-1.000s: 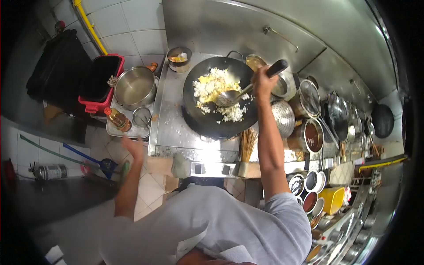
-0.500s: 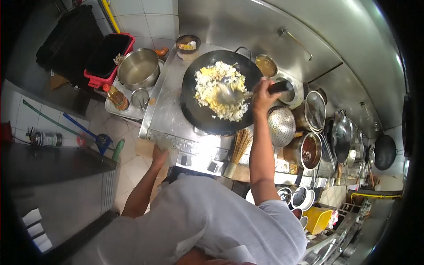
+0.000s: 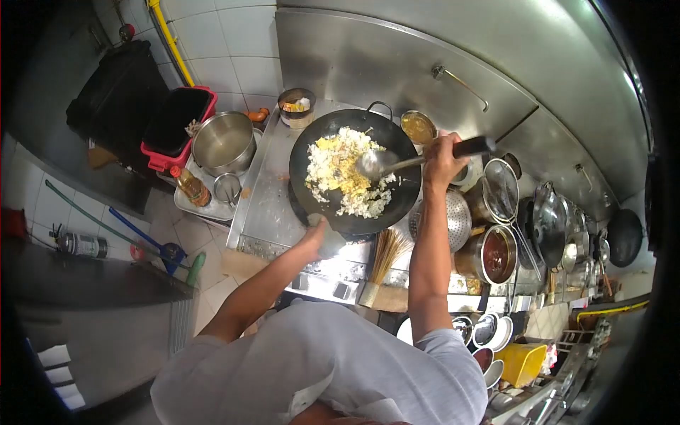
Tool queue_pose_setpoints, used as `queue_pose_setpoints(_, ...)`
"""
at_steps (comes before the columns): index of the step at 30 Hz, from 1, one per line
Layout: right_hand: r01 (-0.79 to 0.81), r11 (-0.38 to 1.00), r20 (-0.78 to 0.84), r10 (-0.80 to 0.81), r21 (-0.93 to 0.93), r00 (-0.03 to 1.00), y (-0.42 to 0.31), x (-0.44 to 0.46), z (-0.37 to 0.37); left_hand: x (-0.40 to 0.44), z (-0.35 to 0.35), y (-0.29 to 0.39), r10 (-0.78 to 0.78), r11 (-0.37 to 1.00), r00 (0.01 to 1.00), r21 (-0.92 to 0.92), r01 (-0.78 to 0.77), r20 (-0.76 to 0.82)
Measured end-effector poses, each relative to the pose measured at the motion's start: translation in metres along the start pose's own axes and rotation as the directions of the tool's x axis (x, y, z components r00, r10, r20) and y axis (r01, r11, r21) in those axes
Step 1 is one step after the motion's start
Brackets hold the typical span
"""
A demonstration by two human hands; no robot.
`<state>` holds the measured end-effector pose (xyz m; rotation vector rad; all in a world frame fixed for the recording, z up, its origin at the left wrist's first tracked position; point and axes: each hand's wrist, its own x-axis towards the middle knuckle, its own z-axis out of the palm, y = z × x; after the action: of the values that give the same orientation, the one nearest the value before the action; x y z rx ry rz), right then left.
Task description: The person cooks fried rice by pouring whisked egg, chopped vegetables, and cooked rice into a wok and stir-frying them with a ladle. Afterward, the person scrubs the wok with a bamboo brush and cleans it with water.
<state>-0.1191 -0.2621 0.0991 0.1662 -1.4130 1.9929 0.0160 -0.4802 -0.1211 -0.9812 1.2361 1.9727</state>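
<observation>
A large black wok [image 3: 402,195] sits on the steel stove, holding white rice with yellow egg [image 3: 350,188]. My right hand [image 3: 443,161], beyond the wok's right edge, is closed around the shaft of a ladle [image 3: 404,164] below its black grip. The ladle's bowl rests over the rice near the middle. At the wok's near left rim my left hand [image 3: 312,239] is closed on a greyish cloth [image 3: 331,242], pressed against the rim. The fingers of that hand are partly hidden by the cloth.
Right of the wok stand a perforated strainer [image 3: 457,216], a pot of dark red sauce [image 3: 499,258] and a bowl of yellowish liquid [image 3: 418,127]. A bamboo brush [image 3: 386,258] lies at the near edge. Leftward are a steel pot [image 3: 224,145] and an orange-brown bottle [image 3: 191,188].
My left hand has come up from the stove's front edge to the wok's near rim with the cloth. The ladle's shaft has swung out to the right, and the rice has shifted.
</observation>
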Motion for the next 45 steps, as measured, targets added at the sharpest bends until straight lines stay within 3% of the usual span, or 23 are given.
queue_pose_setpoints(1, 0.085, 0.996, -0.013, -0.086, -0.023, 0.996, 0.004, 0.002, -0.005, 0.000, 0.002, -0.002, 0.009, 1.000, 1.000, -0.027, -0.008, 0.023)
queue_pose_setpoints(3, -0.015, 0.995, -0.184, 0.033, 0.100, 0.982, 0.031, -0.008, -0.009, 0.016, 0.001, -0.013, -0.015, 0.998, 1.000, -0.056, 0.016, 0.022)
queue_pose_setpoints(5, -0.163, 0.977, -0.011, 0.166, 0.136, 0.986, 0.071, -0.022, -0.017, 0.031, 0.002, -0.018, 0.018, 0.997, 0.999, -0.076, -0.021, -0.044)
queue_pose_setpoints(6, -0.156, 0.979, -0.025, 0.161, 0.133, 0.987, 0.068, -0.019, -0.017, 0.019, 0.008, -0.012, 0.011, 0.985, 0.999, -0.171, -0.019, -0.051)
queue_pose_setpoints(8, -0.341, 0.937, 0.080, 0.335, 0.071, 0.939, 0.049, -0.015, -0.013, 0.021, 0.008, -0.014, 0.000, 0.978, 0.997, -0.206, -0.016, -0.079)
queue_pose_setpoints(11, -0.312, 0.950, 0.075, 0.312, -0.013, 0.947, 0.023, -0.035, -0.005, 0.040, 0.009, -0.018, 0.091, 0.956, 0.992, -0.272, -0.111, -0.086)
queue_pose_setpoints(14, -0.267, 0.961, 0.025, 0.266, 0.068, 0.964, 0.051, -0.069, 0.000, 0.062, -0.006, -0.031, 0.184, 0.947, 0.981, -0.256, -0.192, -0.058)
queue_pose_setpoints(16, -0.276, 0.958, -0.119, 0.284, 0.079, 0.951, 0.038, -0.074, 0.019, 0.039, -0.013, -0.043, 0.164, 0.953, 0.984, -0.249, -0.176, -0.065)
queue_pose_setpoints(20, -0.233, 0.962, -0.065, 0.226, -0.139, 0.972, -0.056, -0.060, 0.060, -0.084, 0.004, -0.007, 0.082, 0.942, 0.996, -0.324, -0.089, -0.034)
queue_pose_setpoints(23, -0.212, 0.958, -0.067, 0.202, -0.194, 0.977, -0.038, -0.064, 0.053, -0.048, -0.010, -0.025, 0.033, 0.939, 0.998, -0.343, -0.014, 0.050)
queue_pose_setpoints(25, -0.024, 0.966, -0.114, -0.006, -0.257, 0.993, 0.009, -0.066, 0.032, -0.009, -0.021, -0.044, 0.114, 0.965, 0.991, -0.247, -0.092, 0.074)
queue_pose_setpoints(26, -0.093, 0.989, -0.188, 0.071, -0.112, 0.980, 0.004, -0.062, 0.031, -0.003, -0.026, -0.066, 0.195, 0.971, 0.981, -0.135, -0.196, -0.019)
queue_pose_setpoints(27, -0.082, 0.996, -0.201, 0.073, -0.032, 0.977, -0.010, -0.052, 0.030, -0.002, -0.041, -0.095, 0.140, 0.977, 0.986, -0.173, -0.123, 0.089)
queue_pose_setpoints(29, -0.106, 0.994, -0.228, 0.111, 0.035, 0.967, -0.046, -0.037, 0.031, -0.057, -0.048, -0.111, 0.098, 0.993, 0.993, 0.077, -0.092, -0.068)
queue_pose_setpoints(31, -0.108, 0.994, -0.194, 0.109, 0.017, 0.975, -0.073, -0.045, 0.036, -0.129, -0.017, -0.061, -0.029, 0.983, 1.000, -0.183, 0.027, -0.011)
queue_pose_setpoints(33, -0.060, 0.981, -0.200, 0.022, -0.187, 0.980, -0.070, -0.074, 0.047, -0.099, -0.014, -0.027, -0.101, 0.944, 0.986, -0.299, 0.136, 0.129)
queue_pose_setpoints(34, -0.036, 0.963, -0.184, -0.014, -0.268, 0.983, -0.060, -0.089, 0.047, -0.047, -0.025, -0.032, -0.076, 0.921, 0.943, -0.340, 0.191, 0.324)
queue_pose_setpoints(35, -0.010, 0.927, -0.181, -0.063, -0.376, 0.982, -0.021, -0.097, 0.029, -0.027, -0.025, -0.035, -0.056, 0.926, 0.944, -0.336, 0.171, 0.326)
queue_pose_setpoints(37, -0.122, 0.992, -0.465, 0.087, -0.045, 0.881, -0.006, -0.102, 0.026, -0.018, -0.022, -0.067, 0.187, 0.975, 0.981, -0.128, -0.181, 0.040)
queue_pose_setpoints(39, 0.019, 0.989, -0.204, 0.012, 0.150, 0.979, -0.018, -0.095, -0.017, -0.066, -0.030, -0.081, 0.182, 0.979, 0.983, 0.090, -0.184, 0.028)
queue_pose_setpoints(40, -0.029, 0.969, -0.276, 0.098, 0.246, 0.956, -0.032, -0.097, -0.020, -0.065, -0.041, -0.094, 0.199, 0.977, 0.980, 0.069, -0.200, 0.021)
queue_pose_setpoints(43, 0.018, 0.988, -0.184, 0.011, 0.154, 0.983, -0.043, -0.125, -0.034, -0.083, -0.022, -0.054, 0.072, 0.973, 0.997, -0.219, -0.077, -0.026)
queue_pose_setpoints(45, -0.010, 0.998, -0.202, 0.022, 0.062, 0.979, -0.025, -0.157, -0.045, -0.027, -0.023, -0.027, 0.128, 0.958, 0.986, -0.270, -0.094, 0.110)
